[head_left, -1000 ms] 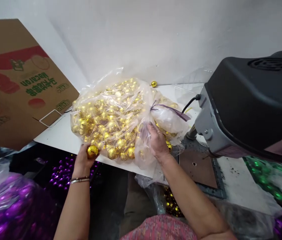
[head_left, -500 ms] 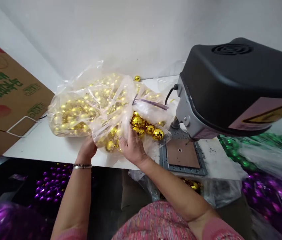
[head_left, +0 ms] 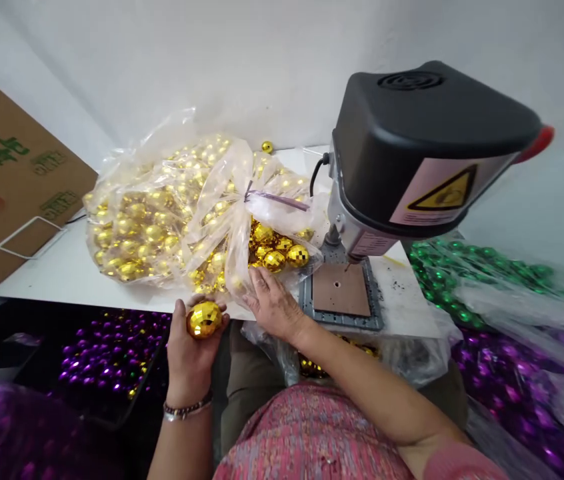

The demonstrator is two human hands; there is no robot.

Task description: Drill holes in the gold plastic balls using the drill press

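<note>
A shiny gold disco ball [head_left: 205,319] rests in my left hand [head_left: 193,353], its fingers curled round it at the front edge of the table. My right hand [head_left: 277,305] lies against the front of a clear plastic bag [head_left: 237,247], fingers stretched out over the film. The bag's neck is gathered and bound with a purple tie [head_left: 279,199]. Through its opening several gold mirrored balls [head_left: 275,260] show, and many more fill the bag towards the left.
A black drill press [head_left: 432,140] stands right of the bag, over a brown board [head_left: 341,290] with a hole. A cardboard box [head_left: 22,180] is at left. One gold ball [head_left: 267,147] lies by the wall. Purple balls [head_left: 107,353] and green balls [head_left: 477,267] lie below and right.
My left hand has come back from under the bag towards me and now holds a gold ball. My right hand has slid down slightly along the bag's front, and the view has shifted right.
</note>
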